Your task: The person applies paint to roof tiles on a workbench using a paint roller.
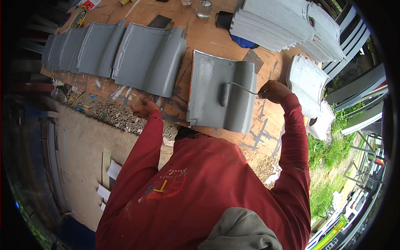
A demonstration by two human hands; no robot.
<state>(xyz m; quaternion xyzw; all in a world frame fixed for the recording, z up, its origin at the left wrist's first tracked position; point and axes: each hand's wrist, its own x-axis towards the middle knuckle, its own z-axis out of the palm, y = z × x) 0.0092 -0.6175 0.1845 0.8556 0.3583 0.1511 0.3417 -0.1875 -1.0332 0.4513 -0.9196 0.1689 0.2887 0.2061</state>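
My right hand (273,91) grips the wire handle of a small paint roller (225,94), whose grey sleeve rests on a grey-painted roof tile (208,83) lying on the wooden table (204,35). My left hand (143,108) hangs at the table's near edge with fingers curled and nothing in it, just below the painted tile (152,58) to the left. Both arms wear red sleeves.
Several more grey-painted tiles (79,48) lie overlapped along the table's left. A stack of unpainted white tiles (287,25) sits at the far right, others (308,83) lean beside the table. A glass jar (204,8) stands at the back. Gravel and concrete floor lie below.
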